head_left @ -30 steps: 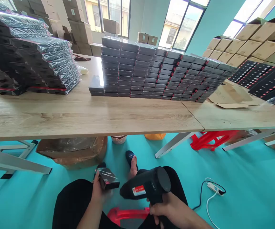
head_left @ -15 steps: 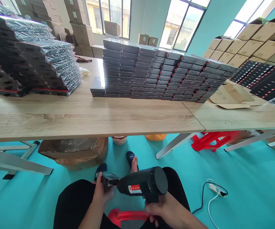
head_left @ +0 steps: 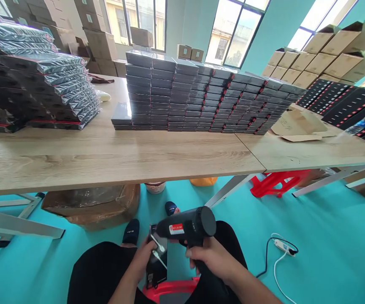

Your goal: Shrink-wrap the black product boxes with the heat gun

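My right hand (head_left: 212,259) is wrapped round the handle of a black heat gun (head_left: 185,226) with a red and white label. Its nozzle points left, over the upper part of a flat black box (head_left: 157,270). My left hand (head_left: 142,255) grips that box by its left edge, above my lap. A picture of white cables shows on the box's face, and the box stands lengthwise away from me. Part of its upper end is hidden behind the nozzle.
On the wooden table (head_left: 169,152) stand a long stack of wrapped black boxes (head_left: 176,97) and a shiny film-covered pile (head_left: 55,88) at left. Under it are a carton (head_left: 96,207) and a red stool (head_left: 277,183). A power strip (head_left: 283,247) lies on the floor at right.
The black box has turned in my left hand, so its broad printed face now shows. The heat gun has moved slightly up and left, its nozzle now over the box.
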Demonstrator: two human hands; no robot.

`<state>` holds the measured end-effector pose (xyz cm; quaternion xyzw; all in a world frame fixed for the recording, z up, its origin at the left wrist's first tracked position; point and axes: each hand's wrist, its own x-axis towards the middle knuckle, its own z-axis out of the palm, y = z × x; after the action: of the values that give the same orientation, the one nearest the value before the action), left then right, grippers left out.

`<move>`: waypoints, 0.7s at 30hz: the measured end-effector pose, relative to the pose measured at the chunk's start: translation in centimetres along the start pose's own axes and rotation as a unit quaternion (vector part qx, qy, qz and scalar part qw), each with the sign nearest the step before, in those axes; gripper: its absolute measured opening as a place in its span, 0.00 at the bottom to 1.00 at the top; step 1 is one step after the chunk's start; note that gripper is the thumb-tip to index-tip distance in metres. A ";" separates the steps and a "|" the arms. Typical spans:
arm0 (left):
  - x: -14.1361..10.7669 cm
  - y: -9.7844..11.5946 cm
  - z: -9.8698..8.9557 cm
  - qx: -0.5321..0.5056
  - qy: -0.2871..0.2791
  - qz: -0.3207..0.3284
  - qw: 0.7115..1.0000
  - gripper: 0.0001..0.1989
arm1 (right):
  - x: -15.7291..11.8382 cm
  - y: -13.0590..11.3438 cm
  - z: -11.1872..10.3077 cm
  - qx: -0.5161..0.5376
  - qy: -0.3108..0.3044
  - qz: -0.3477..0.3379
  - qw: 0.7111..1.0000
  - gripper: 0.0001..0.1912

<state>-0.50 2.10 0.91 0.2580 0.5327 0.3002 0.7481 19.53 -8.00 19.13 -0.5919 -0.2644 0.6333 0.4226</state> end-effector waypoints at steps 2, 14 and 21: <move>0.7 -0.6 -0.3 0.077 -0.019 0.055 0.995 0.15 | 0.8 -0.4 -0.3 -0.012 0.028 -0.006 1.000 0.12; 0.7 -0.2 -0.8 -0.036 0.001 0.025 0.999 0.13 | 0.9 -0.4 -2.5 -0.029 0.037 0.001 0.999 0.10; -0.3 1.5 0.0 -0.138 -0.001 -0.084 0.987 0.07 | 0.8 -1.3 -3.3 0.003 -0.019 0.025 1.000 0.12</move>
<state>-0.82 2.88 2.18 0.1066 0.5051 0.3064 0.7997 23.10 -7.25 19.24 -0.5851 -0.2558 0.6556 0.4031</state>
